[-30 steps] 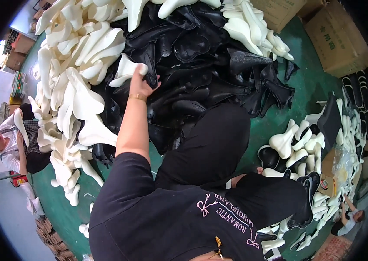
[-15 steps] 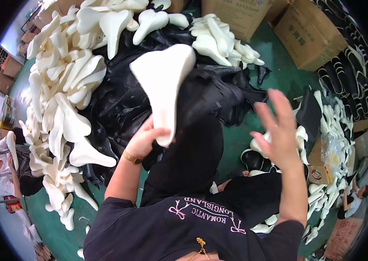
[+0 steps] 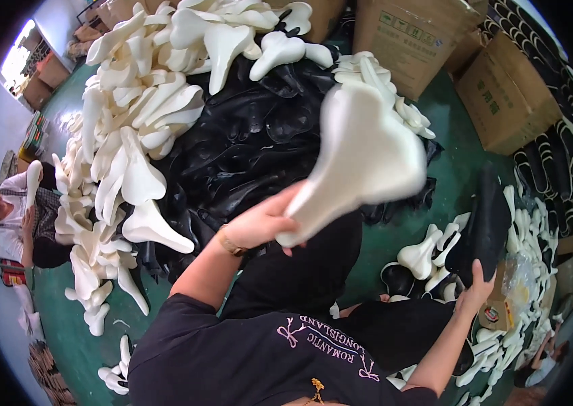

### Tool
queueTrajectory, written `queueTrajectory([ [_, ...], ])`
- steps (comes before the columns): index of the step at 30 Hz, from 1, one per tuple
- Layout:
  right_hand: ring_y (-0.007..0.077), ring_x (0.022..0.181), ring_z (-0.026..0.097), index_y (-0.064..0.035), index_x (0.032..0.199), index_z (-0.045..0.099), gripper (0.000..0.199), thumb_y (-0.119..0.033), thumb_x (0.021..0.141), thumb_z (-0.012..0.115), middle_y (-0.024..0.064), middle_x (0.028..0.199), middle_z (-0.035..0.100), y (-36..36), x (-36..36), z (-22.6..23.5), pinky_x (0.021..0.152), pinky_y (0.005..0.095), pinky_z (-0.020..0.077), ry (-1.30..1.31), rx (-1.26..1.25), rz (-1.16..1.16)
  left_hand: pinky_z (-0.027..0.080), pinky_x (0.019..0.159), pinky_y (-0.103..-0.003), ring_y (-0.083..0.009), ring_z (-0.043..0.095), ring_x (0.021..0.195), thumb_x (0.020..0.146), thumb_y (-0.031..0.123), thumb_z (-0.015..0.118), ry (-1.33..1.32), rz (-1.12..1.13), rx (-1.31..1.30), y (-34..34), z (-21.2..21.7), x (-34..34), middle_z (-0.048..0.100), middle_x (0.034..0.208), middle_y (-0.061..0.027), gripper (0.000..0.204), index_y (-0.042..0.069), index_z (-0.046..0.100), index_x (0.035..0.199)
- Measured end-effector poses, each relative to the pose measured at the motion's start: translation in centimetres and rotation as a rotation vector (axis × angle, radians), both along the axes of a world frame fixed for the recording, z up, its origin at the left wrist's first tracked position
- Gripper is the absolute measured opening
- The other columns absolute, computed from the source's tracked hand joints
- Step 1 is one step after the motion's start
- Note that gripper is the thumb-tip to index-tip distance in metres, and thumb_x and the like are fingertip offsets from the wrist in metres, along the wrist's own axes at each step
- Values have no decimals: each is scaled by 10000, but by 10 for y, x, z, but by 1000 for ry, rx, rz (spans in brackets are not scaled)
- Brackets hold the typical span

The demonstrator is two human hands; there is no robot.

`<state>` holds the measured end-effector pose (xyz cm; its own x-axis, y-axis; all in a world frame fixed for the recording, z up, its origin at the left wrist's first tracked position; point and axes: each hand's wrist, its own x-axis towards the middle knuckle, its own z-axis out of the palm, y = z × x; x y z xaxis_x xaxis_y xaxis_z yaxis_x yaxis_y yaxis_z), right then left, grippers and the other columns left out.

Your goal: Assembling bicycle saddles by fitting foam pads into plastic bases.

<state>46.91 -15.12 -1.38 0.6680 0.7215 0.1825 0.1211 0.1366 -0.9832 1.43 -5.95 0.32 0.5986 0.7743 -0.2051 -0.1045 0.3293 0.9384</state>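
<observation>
My left hand (image 3: 262,220) is closed round the narrow nose of a white foam bicycle saddle pad (image 3: 367,145). The pad is tilted, its wide end up and to the right, slightly blurred. Off to the right, my right hand (image 3: 479,292) grips the lower end of a long black saddle-shaped piece (image 3: 481,233), which stands up from it. Most of the right fingers are hidden behind that piece. Beyond the pad, black saddle covers (image 3: 246,128) lie in a shiny heap.
White saddle pads (image 3: 141,101) are piled at the left and back. More white pieces (image 3: 418,254) lie near my right knee and along the far right. Cardboard boxes (image 3: 503,95) stand at the back right. A person (image 3: 12,206) sits at the left, another at the far right.
My right hand, raised and spread before, has dropped to the right and taken hold of the black saddle-shaped piece. My left hand has swung the white pad rightward and tilted it. The view has shifted.
</observation>
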Motion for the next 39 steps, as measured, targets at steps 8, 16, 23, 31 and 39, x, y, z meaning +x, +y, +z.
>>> queueTrajectory([
  [8,293,987,646,42,1157,603,409,-293,924,565,148,1131,642,-14,-81,-5,875,385,528,897,-76,150,559,618,-267,-129,636,774,888,234,630,-236,-428,-214,-1,-27,81,576,1170,-71,635,93,345,1437],
  [16,295,1089,603,24,1259,531,396,-251,978,487,153,1211,616,-7,-121,-56,975,425,468,1062,40,138,388,1040,-351,-193,439,1271,915,115,608,-308,-27,498,-11,-34,114,446,1367,-70,601,57,314,1436],
  [23,232,938,621,74,1208,532,444,-3,771,544,132,1071,618,-16,-105,-22,838,342,499,434,160,-2,356,1068,-434,-291,489,1240,918,523,464,-695,278,-354,14,-28,131,512,1329,-142,669,13,402,1346],
  [31,210,697,455,52,1216,592,414,-124,843,551,84,762,450,-35,-156,23,655,308,388,-840,33,277,375,1051,-409,-242,513,1197,931,600,450,-628,318,-330,12,-51,151,559,1279,-86,667,63,448,1328],
  [39,244,648,444,17,1217,615,441,-133,803,614,78,698,428,-27,-177,9,598,351,414,-987,99,321,382,1053,-406,-233,513,1185,920,642,396,-729,269,-400,3,-44,153,556,1285,-68,688,102,434,1344],
])
